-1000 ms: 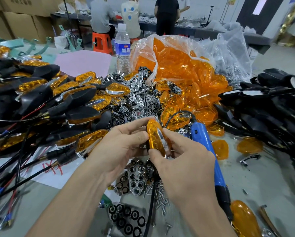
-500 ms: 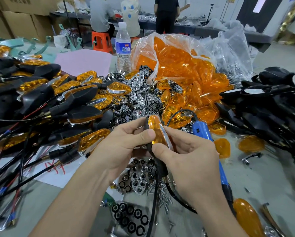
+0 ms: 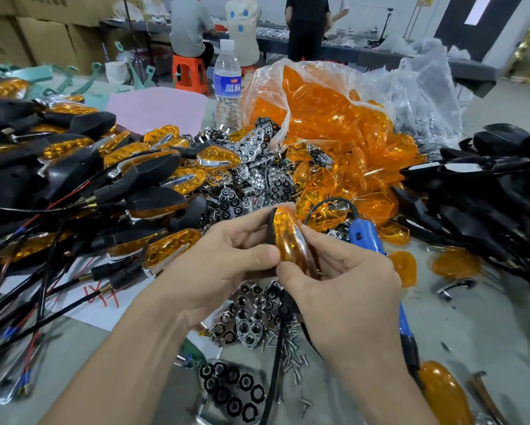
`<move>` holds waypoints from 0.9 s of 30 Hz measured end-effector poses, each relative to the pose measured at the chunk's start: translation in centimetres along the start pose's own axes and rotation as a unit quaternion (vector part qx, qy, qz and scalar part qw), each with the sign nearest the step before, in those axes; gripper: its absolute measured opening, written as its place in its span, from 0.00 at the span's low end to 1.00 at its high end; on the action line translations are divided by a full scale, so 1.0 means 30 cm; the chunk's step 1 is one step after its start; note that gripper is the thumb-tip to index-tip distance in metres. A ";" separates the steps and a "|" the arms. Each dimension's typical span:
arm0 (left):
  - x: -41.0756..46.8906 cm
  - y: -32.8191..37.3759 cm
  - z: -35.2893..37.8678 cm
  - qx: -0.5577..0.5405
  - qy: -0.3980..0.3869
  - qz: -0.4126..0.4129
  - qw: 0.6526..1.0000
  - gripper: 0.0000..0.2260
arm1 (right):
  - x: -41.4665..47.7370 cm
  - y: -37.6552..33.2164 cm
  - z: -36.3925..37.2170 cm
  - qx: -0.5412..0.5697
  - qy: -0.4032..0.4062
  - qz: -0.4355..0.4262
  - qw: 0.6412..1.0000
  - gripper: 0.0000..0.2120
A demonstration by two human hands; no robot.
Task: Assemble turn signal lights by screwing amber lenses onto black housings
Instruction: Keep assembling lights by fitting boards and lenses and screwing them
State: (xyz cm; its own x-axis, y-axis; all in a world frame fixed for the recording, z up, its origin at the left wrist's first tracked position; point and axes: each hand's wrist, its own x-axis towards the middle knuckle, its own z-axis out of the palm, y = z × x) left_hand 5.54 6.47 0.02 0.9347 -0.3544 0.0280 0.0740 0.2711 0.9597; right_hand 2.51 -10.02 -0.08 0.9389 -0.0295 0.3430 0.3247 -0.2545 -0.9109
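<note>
Both hands hold one turn signal at the centre of the view. Its amber lens (image 3: 286, 237) with a chrome trim strip sits against a black housing (image 3: 270, 225), edge-on to me. My left hand (image 3: 223, 259) grips the housing side, thumb pressed on the lens. My right hand (image 3: 340, 280) pinches the lens and trim from the right. The light's black cable (image 3: 276, 357) hangs down between my wrists. A blue electric screwdriver (image 3: 365, 234) lies behind my right hand.
Finished lights (image 3: 104, 185) are heaped at left, black housings (image 3: 487, 194) at right. A clear bag of amber lenses (image 3: 328, 118) stands behind, beside a water bottle (image 3: 227, 87). Chrome reflectors (image 3: 251, 314) and loose screws (image 3: 294, 354) lie under my hands. People work at a far table.
The lens and housing have been turned slightly and raised; the housing's black edge now shows at the left of the lens. Both hands keep their hold.
</note>
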 end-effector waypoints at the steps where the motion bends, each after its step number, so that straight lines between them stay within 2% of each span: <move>1: 0.001 -0.001 0.003 -0.005 -0.005 -0.002 1.000 0.26 | 0.001 -0.003 -0.004 -0.004 -0.003 -0.002 1.000 0.21; 5: 0.013 -0.010 0.016 0.000 0.048 -0.015 0.999 0.24 | 0.014 -0.017 -0.019 0.005 -0.027 0.027 0.999 0.20; 9: 0.011 -0.016 0.015 0.005 0.056 -0.018 0.998 0.25 | 0.018 -0.010 -0.032 -0.008 -0.047 0.049 0.998 0.19; 15: 0.010 -0.024 0.032 0.028 0.065 -0.002 0.998 0.19 | 0.005 0.009 -0.019 -0.102 -0.005 0.035 0.994 0.14; 18: 0.019 -0.036 0.058 0.028 0.124 0.011 0.992 0.14 | -0.009 0.017 0.008 -0.176 -0.003 0.035 0.984 0.24; 20: 0.026 -0.041 0.070 0.015 0.159 0.019 0.987 0.08 | -0.015 0.017 0.022 -0.209 -0.006 -0.006 0.978 0.23; 22: 0.030 -0.039 0.069 -0.014 0.167 0.017 0.986 0.07 | -0.004 0.013 0.012 -0.114 -0.012 0.007 0.993 0.19; 24: 0.030 -0.032 0.059 -0.043 0.148 0.017 0.988 0.11 | 0.021 0.020 -0.016 0.010 -0.005 0.075 0.997 0.18; 27: 0.028 -0.021 0.048 -0.073 0.113 0.033 0.990 0.12 | 0.044 0.032 -0.043 0.064 -0.039 0.165 0.983 0.27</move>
State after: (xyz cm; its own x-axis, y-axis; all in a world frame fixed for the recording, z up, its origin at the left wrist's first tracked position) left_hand 5.77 4.71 -0.15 0.9919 -0.1265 0.0097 0.0447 0.4198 0.9065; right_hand 3.90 -11.56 -0.19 0.9999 -0.0139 0.0096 0.0079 -0.1191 -0.9928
